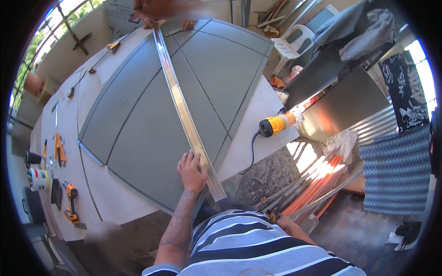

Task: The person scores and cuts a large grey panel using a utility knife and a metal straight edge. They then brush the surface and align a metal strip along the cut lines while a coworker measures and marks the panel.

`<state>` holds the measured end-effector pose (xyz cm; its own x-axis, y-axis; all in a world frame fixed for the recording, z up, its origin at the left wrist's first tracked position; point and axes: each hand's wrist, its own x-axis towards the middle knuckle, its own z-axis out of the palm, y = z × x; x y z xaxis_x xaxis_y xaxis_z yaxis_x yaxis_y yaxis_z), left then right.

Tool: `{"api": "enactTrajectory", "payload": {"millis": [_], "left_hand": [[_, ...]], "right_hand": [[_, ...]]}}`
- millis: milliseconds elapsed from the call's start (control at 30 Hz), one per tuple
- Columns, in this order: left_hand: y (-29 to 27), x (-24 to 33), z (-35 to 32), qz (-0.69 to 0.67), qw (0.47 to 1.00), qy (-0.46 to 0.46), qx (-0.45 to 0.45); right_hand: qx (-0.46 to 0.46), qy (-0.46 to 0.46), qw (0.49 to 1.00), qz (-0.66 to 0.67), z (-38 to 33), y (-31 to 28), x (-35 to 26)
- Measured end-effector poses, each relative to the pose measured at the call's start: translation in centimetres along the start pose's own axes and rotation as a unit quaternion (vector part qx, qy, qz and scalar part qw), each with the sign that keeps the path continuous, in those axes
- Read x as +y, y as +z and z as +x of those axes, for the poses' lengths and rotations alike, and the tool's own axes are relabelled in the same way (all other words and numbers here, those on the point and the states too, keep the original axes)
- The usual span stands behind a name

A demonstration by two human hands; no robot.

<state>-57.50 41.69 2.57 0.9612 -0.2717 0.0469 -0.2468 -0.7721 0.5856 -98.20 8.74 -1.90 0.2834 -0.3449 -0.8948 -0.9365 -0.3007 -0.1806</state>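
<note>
A long metal straightedge (177, 94) lies aslant across a large grey panel (138, 133) scored with dark straight lines. My left hand (191, 172) rests on the near part of the straightedge, fingers stretched out and pressing on its edge. Low beside my striped shirt, my right hand (286, 223) is closed around a small yellow-and-black tool (274, 216), whose kind I cannot make out. At the far end of the panel, another person's hands (149, 23) are by the straightedge's other end and the panel edge.
The panel lies on a pale work table (119, 202). A yellow corded router (277, 124) sits at its right edge. On the left are a cordless drill (71, 202), an orange speed square (59, 148) and a white tub (38, 179). Orange pipes (317, 184) lie right.
</note>
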Motion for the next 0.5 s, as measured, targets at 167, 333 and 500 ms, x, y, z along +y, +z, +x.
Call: {"api": "enactTrajectory", "payload": {"millis": [167,333,500], "left_hand": [[-1.0,1.8,0.9,0.018,0.996,0.043,-0.078],[-0.8,1.6,2.1,0.019,0.996,0.037,-0.085],[-1.6,1.0,1.6,-0.016,0.999,0.018,-0.025]], "right_hand": [[0.003,0.025,0.999,0.039,1.4,-0.2,-1.9],[-0.012,0.030,0.999,0.034,3.2,-1.4,-2.3],[-0.009,-0.109,0.994,0.007,5.9,-0.3,1.1]]}}
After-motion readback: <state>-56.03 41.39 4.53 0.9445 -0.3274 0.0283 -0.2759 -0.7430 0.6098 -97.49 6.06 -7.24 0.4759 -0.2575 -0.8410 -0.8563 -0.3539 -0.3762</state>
